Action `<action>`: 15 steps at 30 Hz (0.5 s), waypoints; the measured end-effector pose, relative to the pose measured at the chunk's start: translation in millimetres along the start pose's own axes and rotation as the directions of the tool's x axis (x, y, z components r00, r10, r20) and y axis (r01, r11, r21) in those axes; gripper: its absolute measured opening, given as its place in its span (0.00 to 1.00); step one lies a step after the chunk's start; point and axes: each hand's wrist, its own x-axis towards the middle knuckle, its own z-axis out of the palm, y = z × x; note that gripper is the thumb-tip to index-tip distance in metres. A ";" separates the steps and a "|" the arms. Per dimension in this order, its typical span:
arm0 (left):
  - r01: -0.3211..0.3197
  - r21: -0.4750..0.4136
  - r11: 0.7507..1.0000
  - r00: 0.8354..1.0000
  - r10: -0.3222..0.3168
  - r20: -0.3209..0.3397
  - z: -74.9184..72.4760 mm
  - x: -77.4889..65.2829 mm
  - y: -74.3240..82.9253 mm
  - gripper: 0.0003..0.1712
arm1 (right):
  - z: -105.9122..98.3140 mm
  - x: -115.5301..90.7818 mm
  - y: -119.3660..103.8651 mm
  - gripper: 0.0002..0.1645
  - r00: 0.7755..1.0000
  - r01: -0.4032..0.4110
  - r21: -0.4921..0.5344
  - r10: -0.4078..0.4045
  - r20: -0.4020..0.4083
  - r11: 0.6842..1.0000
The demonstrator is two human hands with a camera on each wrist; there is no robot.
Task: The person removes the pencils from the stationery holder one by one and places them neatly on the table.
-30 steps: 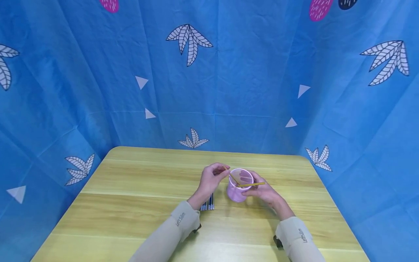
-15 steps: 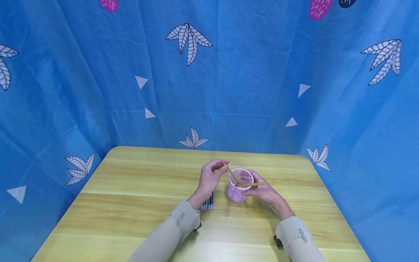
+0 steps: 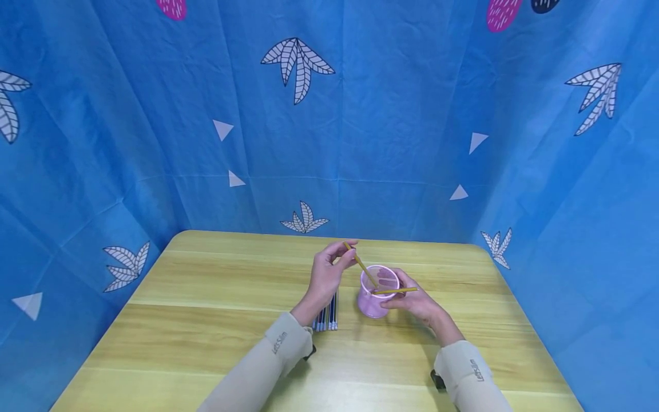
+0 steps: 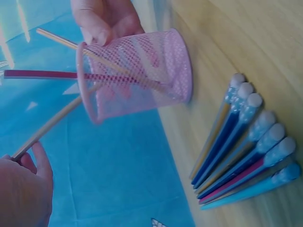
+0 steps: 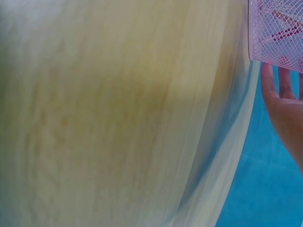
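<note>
A pink mesh pencil cup (image 3: 372, 306) stands upright on the table. My right hand (image 3: 419, 302) grips it round its right side. My left hand (image 3: 324, 276), to the left of the cup, pinches a yellow pencil (image 3: 364, 269) between thumb and fingers; the pencil slants down through the cup's mouth. In the left wrist view, another yellowish pencil (image 4: 57, 38) and a red pencil (image 4: 42, 74) lean inside the cup, their upper ends past the rim. The right wrist view catches the cup's lower part (image 5: 272, 45) and some fingers (image 5: 268, 80) against the mesh.
Several pencils (image 4: 232, 149) with white-tipped ends lie side by side on the wooden table (image 3: 216, 320), left of the cup and partly under the left forearm. A blue patterned cloth (image 3: 381, 143) hangs behind the table and along both sides.
My left hand has risen and shifted slightly left, with more of the pinched pencil now showing above the cup's rim. The right hand and the cup have stayed in place.
</note>
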 end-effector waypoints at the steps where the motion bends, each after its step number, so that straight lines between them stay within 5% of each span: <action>1: -0.010 -0.001 1.000 1.000 0.010 0.000 -0.3 0.2 1.3 0.16 | -0.1 0.3 0.2 0.50 1.000 0.001 0.000 -0.001 0.001 1.000; 15: -0.132 -0.029 0.991 0.991 0.132 -0.016 -8.0 2.0 23.5 0.16 | -0.8 0.1 0.8 0.50 1.000 0.021 -0.008 -0.021 0.007 1.000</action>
